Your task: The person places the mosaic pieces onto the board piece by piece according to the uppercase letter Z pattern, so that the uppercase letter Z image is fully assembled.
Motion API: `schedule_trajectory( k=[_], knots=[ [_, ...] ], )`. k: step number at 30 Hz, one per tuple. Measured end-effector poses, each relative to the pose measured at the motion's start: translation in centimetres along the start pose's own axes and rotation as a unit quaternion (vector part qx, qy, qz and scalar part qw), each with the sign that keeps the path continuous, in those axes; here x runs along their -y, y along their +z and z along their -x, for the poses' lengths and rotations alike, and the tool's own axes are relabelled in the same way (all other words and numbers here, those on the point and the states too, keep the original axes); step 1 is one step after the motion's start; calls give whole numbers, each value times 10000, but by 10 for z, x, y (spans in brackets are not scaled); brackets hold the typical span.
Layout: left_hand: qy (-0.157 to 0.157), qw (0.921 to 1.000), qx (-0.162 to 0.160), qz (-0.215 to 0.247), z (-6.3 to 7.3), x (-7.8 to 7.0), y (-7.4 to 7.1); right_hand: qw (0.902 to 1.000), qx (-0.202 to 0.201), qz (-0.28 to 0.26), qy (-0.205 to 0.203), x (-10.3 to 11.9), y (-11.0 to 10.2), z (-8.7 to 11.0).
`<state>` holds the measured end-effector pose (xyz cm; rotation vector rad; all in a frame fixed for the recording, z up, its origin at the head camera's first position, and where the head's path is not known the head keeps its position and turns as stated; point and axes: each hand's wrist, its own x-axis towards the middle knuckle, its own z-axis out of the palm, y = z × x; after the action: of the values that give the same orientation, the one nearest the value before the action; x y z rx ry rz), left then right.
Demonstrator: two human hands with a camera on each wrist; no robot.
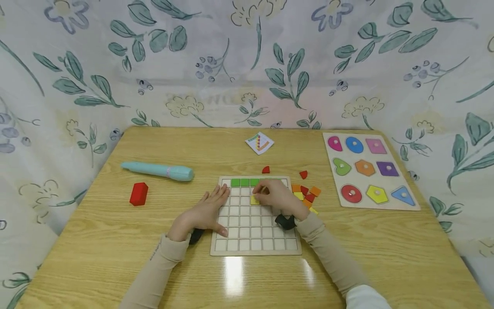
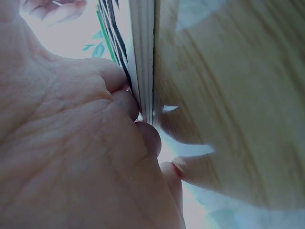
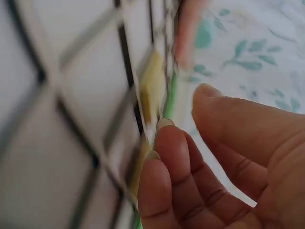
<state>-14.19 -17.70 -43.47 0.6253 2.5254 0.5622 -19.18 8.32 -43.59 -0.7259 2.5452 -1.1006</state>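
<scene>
A wooden grid board [image 1: 239,252] lies in the middle of the table. Green square tiles [image 1: 245,183] line its far row, and a yellow tile [image 1: 255,200] sits lower in the grid. My left hand [image 1: 206,210] rests spread over the board's left edge, thumb on the near squares; the left wrist view shows its fingers at the board's side [image 2: 143,62]. Over the upper grid is my right hand [image 1: 275,195]. In the right wrist view its fingertips [image 3: 164,125] are right at the board, thumb apart from them, partly covering one yellow tile [image 3: 138,167]; another yellow tile [image 3: 151,90] shows beyond.
Loose orange tiles [image 1: 315,191], with red and yellow ones, lie right of the board. Two red quarter-round pieces [image 1: 266,170] lie behind it. A pattern card [image 1: 260,143], shape puzzle [image 1: 360,182], turquoise pen-like stick [image 1: 158,170] and red block [image 1: 139,194] surround it.
</scene>
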Motion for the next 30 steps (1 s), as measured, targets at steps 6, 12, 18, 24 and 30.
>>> schedule_trajectory(
  k=[6, 12, 18, 24, 30],
  knots=[
    [23, 10000, 1, -15, -3, -1, 2, 9976, -548, -171, 387, -25, -37, 25],
    [58, 10000, -68, -27, -4, 1, 1, 9934, -884, 320, 662, -54, -59, 55],
    [130, 9997, -158, 159, -3, 3, 2, 9921, -610, 827, 715, -59, -61, 63],
    [238, 9990, -182, 330, -3, 3, 3, 9891, -556, 1094, 811, -54, -59, 62],
    [227, 9992, -96, 307, -4, 3, 1, 9846, -518, 1350, 979, -56, -57, 62]
  ],
)
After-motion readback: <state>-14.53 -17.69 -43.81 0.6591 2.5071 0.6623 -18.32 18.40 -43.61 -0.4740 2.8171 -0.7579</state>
